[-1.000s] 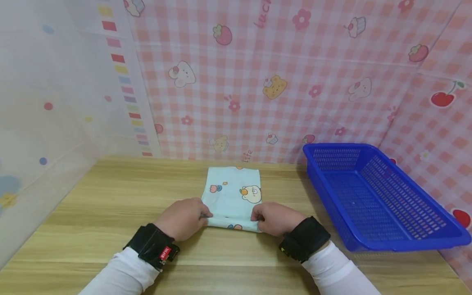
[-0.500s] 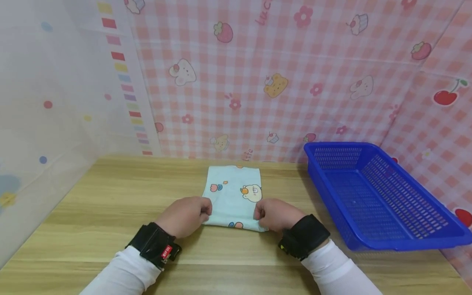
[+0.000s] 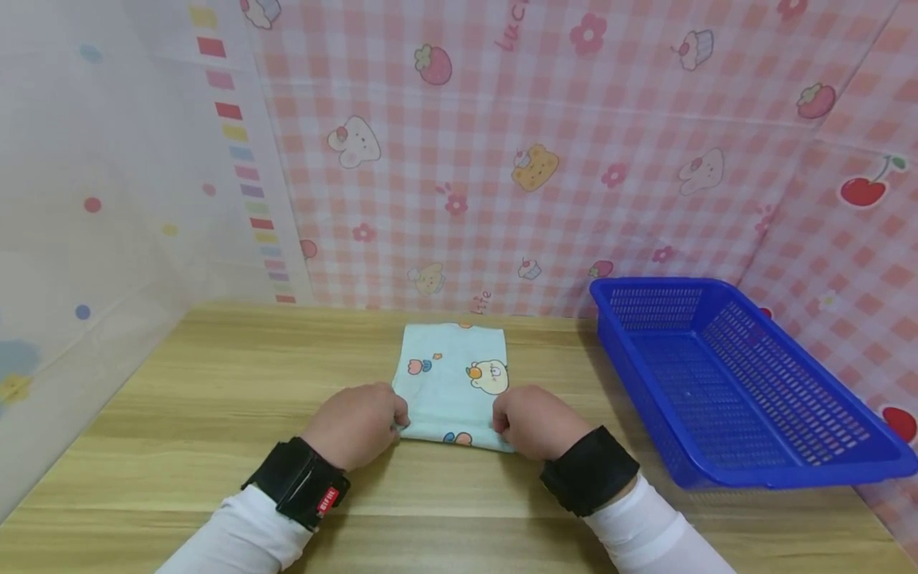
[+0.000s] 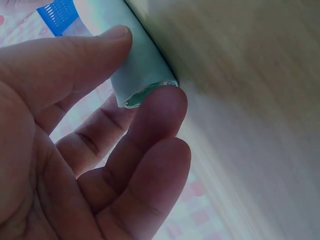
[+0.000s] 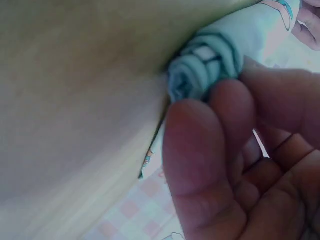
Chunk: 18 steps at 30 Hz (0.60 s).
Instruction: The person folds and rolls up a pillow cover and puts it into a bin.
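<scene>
A light blue cloth [image 3: 452, 383] with cartoon prints lies on the wooden table, its near edge rolled up into a thick roll [image 5: 215, 60]. My left hand [image 3: 358, 426] grips the roll's left end; in the left wrist view the thumb [image 4: 117, 37] lies along the roll and the curled fingers [image 4: 160, 112] meet its open end. At the other end my right hand [image 3: 541, 422] pinches the roll, and the right wrist view shows its spiral layers right at the fingertips [image 5: 192, 117]. The flat part of the cloth stretches away behind the roll.
A blue plastic basket [image 3: 645, 399] with perforated sides stands at the right of the wooden table [image 3: 445, 510]. Behind rises a pink checked backdrop [image 3: 473, 119], and a pale dotted sheet [image 3: 122, 159] hangs at the left.
The roll at the near edge has turned slightly away from the person. Its right end, which stuck out half a second ago, now sits closer in under my right hand.
</scene>
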Tool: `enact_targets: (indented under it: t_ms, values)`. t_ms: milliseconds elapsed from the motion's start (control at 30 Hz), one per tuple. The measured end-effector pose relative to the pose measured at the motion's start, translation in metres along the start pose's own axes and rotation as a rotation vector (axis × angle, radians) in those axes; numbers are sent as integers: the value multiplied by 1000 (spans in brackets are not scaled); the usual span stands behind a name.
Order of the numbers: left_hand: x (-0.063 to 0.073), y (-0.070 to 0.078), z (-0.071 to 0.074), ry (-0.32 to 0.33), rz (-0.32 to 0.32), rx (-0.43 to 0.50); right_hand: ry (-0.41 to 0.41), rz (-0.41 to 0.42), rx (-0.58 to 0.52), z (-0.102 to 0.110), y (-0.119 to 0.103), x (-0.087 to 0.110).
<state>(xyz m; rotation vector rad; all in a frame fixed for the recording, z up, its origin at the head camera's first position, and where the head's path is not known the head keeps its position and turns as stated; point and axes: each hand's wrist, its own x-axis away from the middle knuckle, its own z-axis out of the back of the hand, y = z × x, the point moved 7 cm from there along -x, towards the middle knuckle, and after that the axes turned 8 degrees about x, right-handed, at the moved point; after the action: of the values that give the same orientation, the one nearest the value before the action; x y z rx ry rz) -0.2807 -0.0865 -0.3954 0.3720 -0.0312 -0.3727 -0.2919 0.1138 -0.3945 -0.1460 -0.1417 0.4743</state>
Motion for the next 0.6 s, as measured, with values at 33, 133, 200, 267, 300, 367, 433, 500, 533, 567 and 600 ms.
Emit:
enact_targets:
  t_ms: [33,133,200,267,300,367,433,500,533,567,600]
  values:
    - [0,0,0,-4,4,3,-1,5,5,0,-1,0]
    - [-1,-1,-2,-11,11,7,-10,22,11,0,-2,1]
    - [-1,-1,-2,-11,9,8,-15,40,13,0,-2,2]
    - [-1,-1,-2,-14,8,11,-20,51,12,0,-2,2]
    - [-1,0,-2,-15,7,12,-28,49,8,0,-2,2]
    - [-1,0,-2,-18,5,12,-44,38,-3,0,-1,2]
    - [-1,0,-2,-20,4,12,-60,18,-9,-2,0,2]
    - [-1,0,-2,-21,4,12,-68,4,-4,-3,0,1]
    - [-1,1,-2,-22,5,12,-68,3,1,-4,0,1]
    - [-1,1,-2,-23,7,15,-66,2,6,-4,-1,1]
    - [-1,1,-2,-22,10,18,-63,2,10,-4,-1,1]
